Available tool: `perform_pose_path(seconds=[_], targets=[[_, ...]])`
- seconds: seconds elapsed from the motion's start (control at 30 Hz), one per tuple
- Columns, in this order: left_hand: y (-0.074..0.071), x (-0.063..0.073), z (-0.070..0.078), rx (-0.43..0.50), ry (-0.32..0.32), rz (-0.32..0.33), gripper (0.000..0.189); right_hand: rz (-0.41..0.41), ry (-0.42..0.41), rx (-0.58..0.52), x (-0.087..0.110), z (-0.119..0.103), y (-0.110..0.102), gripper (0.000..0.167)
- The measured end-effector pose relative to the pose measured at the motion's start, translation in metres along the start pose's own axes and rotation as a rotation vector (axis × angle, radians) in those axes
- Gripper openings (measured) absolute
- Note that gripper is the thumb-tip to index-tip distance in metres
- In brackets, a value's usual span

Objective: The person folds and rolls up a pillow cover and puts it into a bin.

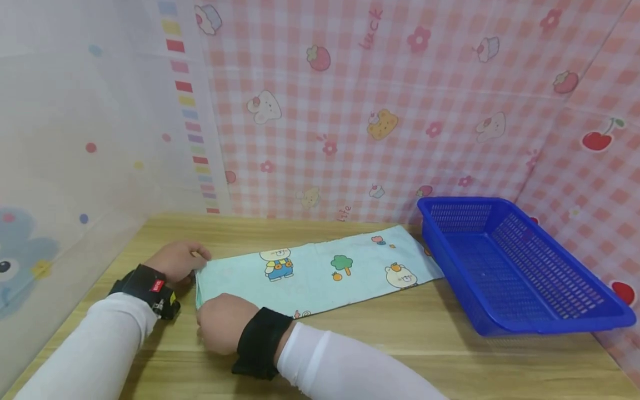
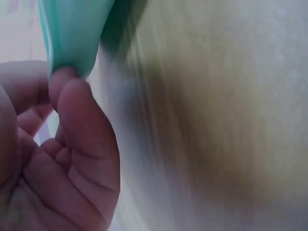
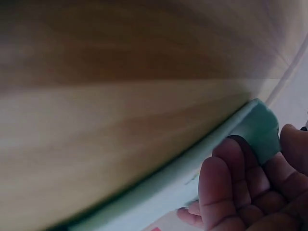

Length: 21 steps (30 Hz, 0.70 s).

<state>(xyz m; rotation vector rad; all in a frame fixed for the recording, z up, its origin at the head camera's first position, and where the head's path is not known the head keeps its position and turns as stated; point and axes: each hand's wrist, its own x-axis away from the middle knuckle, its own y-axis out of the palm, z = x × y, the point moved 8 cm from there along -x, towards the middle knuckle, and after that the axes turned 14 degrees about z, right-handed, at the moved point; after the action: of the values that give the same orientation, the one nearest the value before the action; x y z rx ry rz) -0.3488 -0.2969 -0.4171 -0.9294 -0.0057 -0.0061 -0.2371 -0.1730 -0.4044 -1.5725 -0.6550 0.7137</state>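
Note:
A mint-green cloth [image 1: 312, 278], folded into a long strip and printed with cartoon bears and a tree, lies slantwise on the wooden table. At its left end, my left hand [image 1: 175, 262] pinches the far corner. The left wrist view shows that cloth corner [image 2: 77, 36] between thumb and fingertip, lifted off the wood. My right hand [image 1: 224, 322] holds the near corner of the same end, its fingertips hidden in the head view. In the right wrist view, curled fingers [image 3: 216, 183] and thumb are at the cloth's raised, layered edge [image 3: 262, 127].
A blue plastic basket [image 1: 465, 294] with slotted sides stands on the right of the table [image 1: 380, 339], overlapping the cloth's right end in the head view. A pink checked curtain [image 1: 350, 111] hangs behind, and a pale printed sheet [image 1: 60, 139] on the left.

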Motion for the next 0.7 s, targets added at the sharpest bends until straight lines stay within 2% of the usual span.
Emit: perform_pose_path(seconds=[0.23,0.4,0.53,0.7], targets=[[-0.001,-0.007,-0.004,-0.014,0.025,-0.024,0.025,-0.008,0.117,-0.088,0.003,0.010,0.001,0.029],[-0.001,-0.007,0.001,-0.016,0.022,-0.084,0.030,-0.005,0.166,-0.125,0.006,0.014,-0.002,0.038],[-0.001,-0.006,0.006,-0.026,0.030,-0.120,0.029,-0.020,0.199,-0.164,0.006,0.017,0.000,0.030],[0.001,-0.011,0.005,-0.083,0.072,-0.087,0.020,-0.060,0.251,-0.224,0.004,0.020,0.005,0.011]])
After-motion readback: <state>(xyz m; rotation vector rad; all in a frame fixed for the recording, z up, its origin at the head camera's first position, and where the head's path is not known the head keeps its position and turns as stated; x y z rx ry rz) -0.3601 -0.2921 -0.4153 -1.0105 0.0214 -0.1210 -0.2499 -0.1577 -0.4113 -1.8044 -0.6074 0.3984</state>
